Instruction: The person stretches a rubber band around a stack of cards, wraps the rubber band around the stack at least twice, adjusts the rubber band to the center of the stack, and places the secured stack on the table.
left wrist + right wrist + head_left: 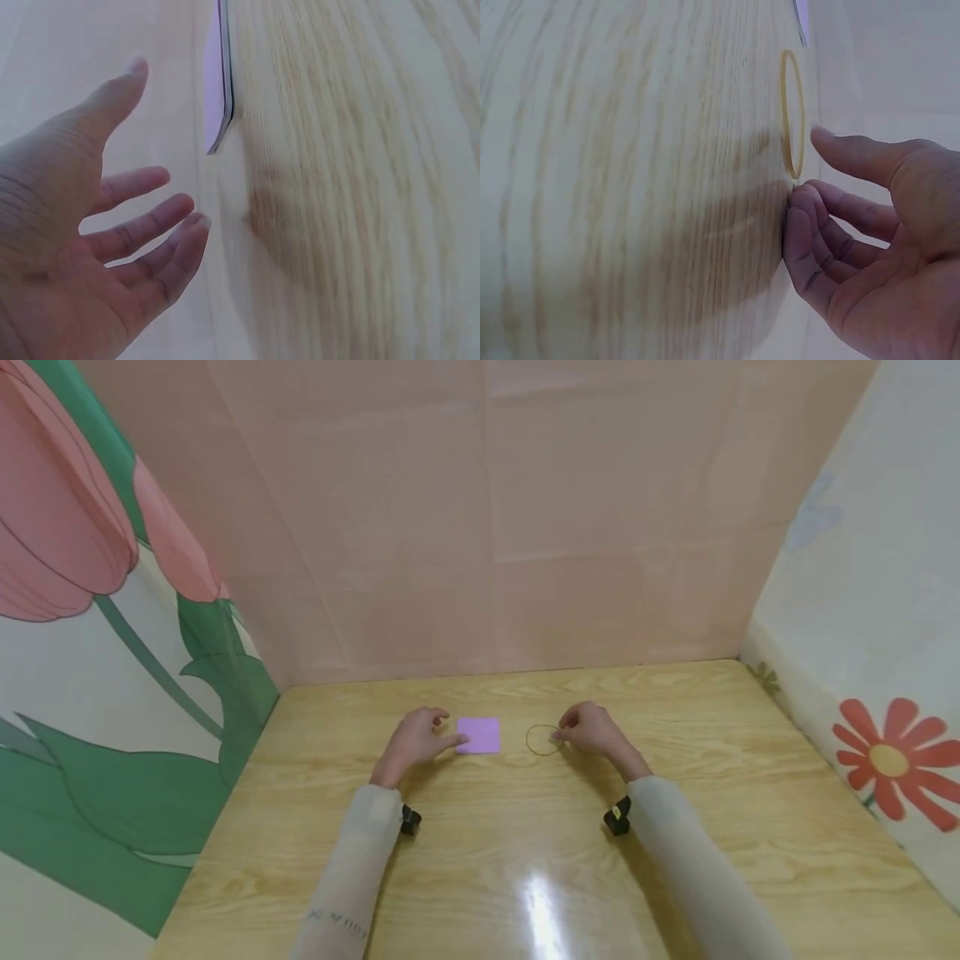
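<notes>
A purple square sticky-note pad [478, 736] lies flat on the wooden table, its layered edge showing in the left wrist view. Just left of it is my left hand [417, 740], thumb tip overlapping the pad's left side in the head view. The left wrist view shows that hand [97, 217] with spread, loosely bent fingers and nothing in them. To the right of the pad rests a thin yellow rubber band [528, 740], forming a round loop. My right hand [594, 730] is at the band's right edge, fingertips down by the table, thumb [855, 156] apart from the fingers.
The wood-grain table [480, 877] meets a pink sheet-covered back wall [480, 543]. Side panels stand left and right, printed with tulips [60, 510] and a red flower [891, 762]. Dark wrist cameras [618, 817] sit at both cuffs.
</notes>
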Motion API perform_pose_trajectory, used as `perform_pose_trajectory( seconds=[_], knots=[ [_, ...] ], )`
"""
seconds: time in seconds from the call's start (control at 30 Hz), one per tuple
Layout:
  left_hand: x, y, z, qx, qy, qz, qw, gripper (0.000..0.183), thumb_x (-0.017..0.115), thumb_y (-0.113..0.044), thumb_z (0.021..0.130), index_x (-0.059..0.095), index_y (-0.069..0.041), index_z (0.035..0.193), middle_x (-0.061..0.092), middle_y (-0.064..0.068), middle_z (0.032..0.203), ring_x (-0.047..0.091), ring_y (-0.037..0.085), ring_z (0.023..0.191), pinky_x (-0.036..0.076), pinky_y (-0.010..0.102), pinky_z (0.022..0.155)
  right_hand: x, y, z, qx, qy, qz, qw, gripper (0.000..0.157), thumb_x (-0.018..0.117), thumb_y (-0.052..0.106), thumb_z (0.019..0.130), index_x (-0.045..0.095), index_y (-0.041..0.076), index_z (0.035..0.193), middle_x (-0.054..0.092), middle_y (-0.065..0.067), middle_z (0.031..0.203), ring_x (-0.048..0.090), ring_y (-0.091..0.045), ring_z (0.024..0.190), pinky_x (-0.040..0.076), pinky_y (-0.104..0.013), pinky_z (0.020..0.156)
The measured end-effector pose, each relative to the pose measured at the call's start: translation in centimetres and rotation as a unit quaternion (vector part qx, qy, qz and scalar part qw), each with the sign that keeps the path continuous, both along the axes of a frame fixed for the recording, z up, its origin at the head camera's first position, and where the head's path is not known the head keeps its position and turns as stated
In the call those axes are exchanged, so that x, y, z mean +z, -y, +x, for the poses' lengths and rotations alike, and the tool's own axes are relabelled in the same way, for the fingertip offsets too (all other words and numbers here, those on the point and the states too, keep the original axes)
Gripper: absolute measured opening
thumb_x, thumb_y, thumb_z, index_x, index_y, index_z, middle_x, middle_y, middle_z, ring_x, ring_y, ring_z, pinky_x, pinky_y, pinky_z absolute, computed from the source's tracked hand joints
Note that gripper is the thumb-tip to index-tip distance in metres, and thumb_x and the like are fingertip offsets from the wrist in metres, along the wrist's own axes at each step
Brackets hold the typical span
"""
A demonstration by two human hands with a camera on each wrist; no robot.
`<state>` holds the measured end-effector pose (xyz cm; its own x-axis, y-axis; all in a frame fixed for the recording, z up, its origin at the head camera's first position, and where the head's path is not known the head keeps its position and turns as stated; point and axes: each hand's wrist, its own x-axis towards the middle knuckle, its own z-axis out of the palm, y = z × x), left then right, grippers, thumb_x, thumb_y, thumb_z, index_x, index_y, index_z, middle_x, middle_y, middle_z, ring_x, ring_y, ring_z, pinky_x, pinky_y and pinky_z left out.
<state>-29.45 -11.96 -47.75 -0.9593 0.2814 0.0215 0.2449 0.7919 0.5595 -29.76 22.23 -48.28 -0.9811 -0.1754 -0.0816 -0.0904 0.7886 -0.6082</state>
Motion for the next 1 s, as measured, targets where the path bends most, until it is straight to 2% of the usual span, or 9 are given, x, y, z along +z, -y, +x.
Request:
perform_pose_trajectory(
  seconds=[0.13,0.27,0.4,0.67,0.77,0.87,0.93,1.0],
  knots=[
    [0.0,-0.5,-0.6,-0.005,-0.003,0.007,1.0,0.075,0.074,-0.056,0.081,0.058,-0.006,0.134,0.063,0.014,0.133,0.06,0.03,0.123,0.052,0.046,0.104,0.0,0.1,-0.2,-0.008,0.017,0.002,1.0,0.03,0.074,0.025,0.088,0.07,0.0,0.104,0.071,-0.016,0.102,0.064,-0.024,0.088,0.055,-0.029,0.07],
    [-0.1,-0.9,-0.9,-0.014,0.013,0.009,0.9998,0.076,0.074,-0.055,0.082,0.056,-0.007,0.137,0.059,0.013,0.139,0.055,0.03,0.13,0.047,0.046,0.11,0.2,0.2,-0.2,-0.022,0.019,0.007,1.0,0.029,0.075,0.025,0.087,0.07,0.0,0.101,0.071,-0.016,0.101,0.064,-0.023,0.087,0.055,-0.029,0.07],
    [-0.1,-1.4,-0.9,-0.024,0.027,0.011,0.9993,0.076,0.075,-0.052,0.082,0.053,-0.006,0.139,0.055,0.013,0.144,0.049,0.031,0.135,0.043,0.048,0.115,0.2,0.3,-0.1,-0.034,0.029,0.003,0.999,0.025,0.075,0.024,0.087,0.071,0.0,0.096,0.071,-0.014,0.095,0.062,-0.02,0.081,0.052,-0.025,0.064],
    [-0.1,-2.0,-1.3,-0.039,0.013,-0.025,0.9988,0.075,0.073,-0.049,0.085,0.05,-0.005,0.142,0.055,0.011,0.145,0.049,0.03,0.137,0.04,0.046,0.118,-0.4,0.5,-0.4,-0.044,0.039,-0.002,0.998,0.02,0.074,0.024,0.087,0.072,0.003,0.089,0.07,-0.01,0.089,0.058,-0.017,0.074,0.048,-0.022,0.059],
    [-0.1,-2.1,-1.4,-0.052,0.009,-0.04,0.9978,0.069,0.072,-0.046,0.087,0.053,-0.004,0.137,0.062,0.012,0.135,0.057,0.028,0.125,0.047,0.044,0.11,-0.4,0.6,-0.5,-0.051,0.045,-0.003,0.998,0.019,0.074,0.023,0.088,0.072,0.004,0.088,0.07,-0.01,0.089,0.058,-0.017,0.074,0.048,-0.022,0.059],
    [0.0,-2.2,-1.5,-0.07,0.007,-0.046,0.9965,0.053,0.072,-0.041,0.088,0.059,-0.002,0.122,0.068,0.012,0.108,0.063,0.024,0.096,0.055,0.038,0.085,-0.4,0.7,-0.4,-0.052,0.046,-0.003,0.998,0.018,0.072,0.022,0.088,0.073,0.004,0.087,0.07,-0.011,0.089,0.058,-0.017,0.073,0.048,-0.022,0.058],
    [0.0,-2.3,-1.6,-0.077,0.011,-0.049,0.9957,0.044,0.072,-0.039,0.089,0.061,-0.004,0.112,0.065,0.009,0.092,0.057,0.021,0.08,0.051,0.033,0.07,-0.5,0.7,-0.5,-0.052,0.045,-0.002,0.998,0.018,0.072,0.021,0.089,0.073,0.004,0.087,0.071,-0.011,0.089,0.058,-0.017,0.072,0.047,-0.022,0.057],
    [-0.1,-2.4,-1.7,-0.08,0.015,-0.051,0.9954,0.04,0.072,-0.039,0.089,0.06,-0.004,0.106,0.06,0.006,0.085,0.052,0.018,0.073,0.046,0.03,0.064,-0.6,0.7,-0.5,-0.051,0.042,0.001,0.998,0.017,0.071,0.021,0.089,0.074,0.004,0.087,0.072,-0.011,0.089,0.058,-0.016,0.071,0.047,-0.021,0.057]
  ],
)
